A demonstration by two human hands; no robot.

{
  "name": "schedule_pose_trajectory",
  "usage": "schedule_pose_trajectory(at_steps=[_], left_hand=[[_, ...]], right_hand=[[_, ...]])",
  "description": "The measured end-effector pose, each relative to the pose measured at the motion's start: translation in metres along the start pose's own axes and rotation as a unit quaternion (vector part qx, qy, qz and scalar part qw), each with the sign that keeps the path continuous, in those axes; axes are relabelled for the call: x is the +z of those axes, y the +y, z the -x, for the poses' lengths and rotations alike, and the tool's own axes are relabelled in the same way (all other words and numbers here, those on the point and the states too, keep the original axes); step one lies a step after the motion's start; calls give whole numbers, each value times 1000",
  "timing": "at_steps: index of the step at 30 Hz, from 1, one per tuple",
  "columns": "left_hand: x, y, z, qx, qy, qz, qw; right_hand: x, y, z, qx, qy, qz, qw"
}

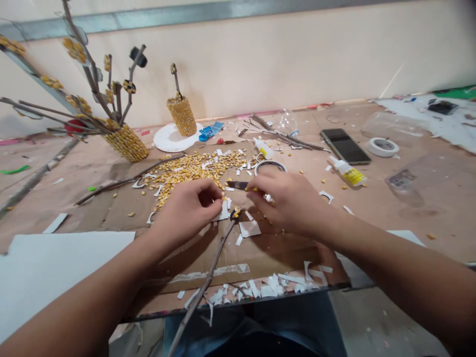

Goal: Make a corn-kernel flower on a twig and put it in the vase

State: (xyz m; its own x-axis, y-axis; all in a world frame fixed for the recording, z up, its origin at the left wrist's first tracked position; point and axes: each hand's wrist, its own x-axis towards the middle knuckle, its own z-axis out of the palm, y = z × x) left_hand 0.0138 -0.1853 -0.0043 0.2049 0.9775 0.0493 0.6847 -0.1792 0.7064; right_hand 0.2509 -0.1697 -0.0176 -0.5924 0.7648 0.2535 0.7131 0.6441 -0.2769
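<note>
My left hand (189,203) is closed in a pinch beside the heap of corn kernels (197,168); what its fingertips hold, if anything, I cannot make out. Bits of white card (250,228) lie around and under those fingertips. Gripped in my right hand (284,198) is a slim dark tool with a flat end (238,185), pointing left towards the kernels. Between and below the hands rests a thin twig (208,277), its dark tip (235,214) carrying a few kernels. The twig's lower end sticks out over the table edge.
Glue bottles (349,172), a phone (345,146) and a tape roll (383,147) lie to the right. Kernel-covered pots stand at the back left, the larger pot (126,143) full of branches. Paper scraps (271,286) litter the front edge. Dry twigs (282,133) lie behind.
</note>
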Motion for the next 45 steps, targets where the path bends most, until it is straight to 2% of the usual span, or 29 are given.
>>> schedule_pose_trajectory(at_steps=[2,4,6,10,13,18,22,24,27,29,36,40,45], left_hand=[[-3,-5,-3,6,81,14,997],[-4,-11,-7,7,130,36,991],[-4,-15,-10,1,133,73,988],[-2,-14,-12,-24,101,146,984],[-1,-8,-12,-43,81,174,980],[2,-2,-8,-74,48,244,966],[4,-1,-5,-94,29,274,957],[5,0,-5,-100,33,296,949],[4,0,-6,-102,43,344,932],[4,0,-5,-100,40,376,920],[8,5,2,-93,8,393,915],[11,11,4,-96,16,386,918],[11,12,5,-105,32,351,930]], right_hand=[[1,-18,7,-99,-84,-62,990],[4,-34,12,-133,-158,-65,976],[9,-45,14,-127,-185,-32,974],[10,-52,14,-65,-184,2,981],[8,-50,15,15,-159,-2,987],[11,-44,16,136,-117,-141,974],[17,-37,12,202,-80,-279,935],[19,-34,10,242,-81,-383,888],[16,-31,6,300,-96,-514,798],[11,-32,4,320,-96,-545,769],[4,-36,3,301,-90,-586,747],[6,-39,4,298,-92,-606,732],[7,-41,5,291,-96,-610,731]])
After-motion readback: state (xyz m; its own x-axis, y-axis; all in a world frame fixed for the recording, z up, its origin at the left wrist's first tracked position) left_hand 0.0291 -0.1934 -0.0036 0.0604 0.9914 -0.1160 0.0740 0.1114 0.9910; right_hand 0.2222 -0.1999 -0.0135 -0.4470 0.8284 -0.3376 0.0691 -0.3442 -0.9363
